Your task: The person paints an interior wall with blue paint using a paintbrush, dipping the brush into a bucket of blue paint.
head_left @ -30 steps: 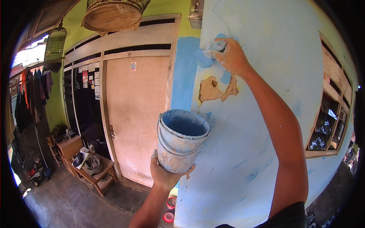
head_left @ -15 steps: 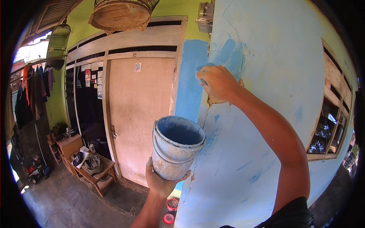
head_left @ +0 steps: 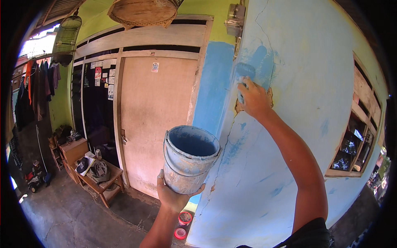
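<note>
My left hand (head_left: 175,197) cups a paint-smeared bucket (head_left: 186,175) from beneath, its fingers and thumb spread up the sides. Blue paint coats the bucket's inside, and it tilts slightly. Raised ahead, my right hand (head_left: 254,97) is closed round the handle of a paintbrush (head_left: 245,71). The brush's blue bristles point up, at or close against the pale blue wall (head_left: 289,136). Darker blue strokes mark the wall around the brush. Just beside my right hand, a crack runs down past a patch of broken plaster (head_left: 238,107).
Left of the wall is a closed wooden door (head_left: 159,115). A low wooden table (head_left: 111,180) holds a cap and a bag. Two small red-rimmed containers (head_left: 185,218) sit at the wall's foot. A woven cage (head_left: 142,12) hangs overhead; a window (head_left: 353,140) is at right.
My right hand has turned so the brush now points upward with its bristles showing, and sits slightly lower and farther right. The bucket remains in my left hand. The view has shifted a little.
</note>
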The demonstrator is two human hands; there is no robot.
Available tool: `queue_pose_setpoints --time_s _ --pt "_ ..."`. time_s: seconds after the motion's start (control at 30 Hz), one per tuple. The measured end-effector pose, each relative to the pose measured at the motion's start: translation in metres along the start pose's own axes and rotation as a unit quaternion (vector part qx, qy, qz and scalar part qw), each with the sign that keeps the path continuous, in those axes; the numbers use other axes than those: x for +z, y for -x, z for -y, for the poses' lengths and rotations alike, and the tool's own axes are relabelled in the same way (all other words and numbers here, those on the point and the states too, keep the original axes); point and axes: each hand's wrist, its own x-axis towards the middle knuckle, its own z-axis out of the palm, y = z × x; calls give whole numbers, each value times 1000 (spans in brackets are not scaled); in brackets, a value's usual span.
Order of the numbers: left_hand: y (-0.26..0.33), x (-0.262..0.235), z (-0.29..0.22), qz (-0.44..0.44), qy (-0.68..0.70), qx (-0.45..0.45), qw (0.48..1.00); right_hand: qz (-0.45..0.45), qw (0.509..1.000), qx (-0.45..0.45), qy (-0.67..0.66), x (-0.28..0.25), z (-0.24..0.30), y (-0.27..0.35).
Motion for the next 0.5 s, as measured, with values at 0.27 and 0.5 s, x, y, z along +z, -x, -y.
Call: queue_pose_setpoints --time_s 0.27,0.5 --pt "-15 -6 -7 -24 -26 -4 999 195 925 88 -314 -27 23 -37" --pt "-26 -32 -8 -59 -15 -14 998 151 953 108 -239 11 -14 -24"
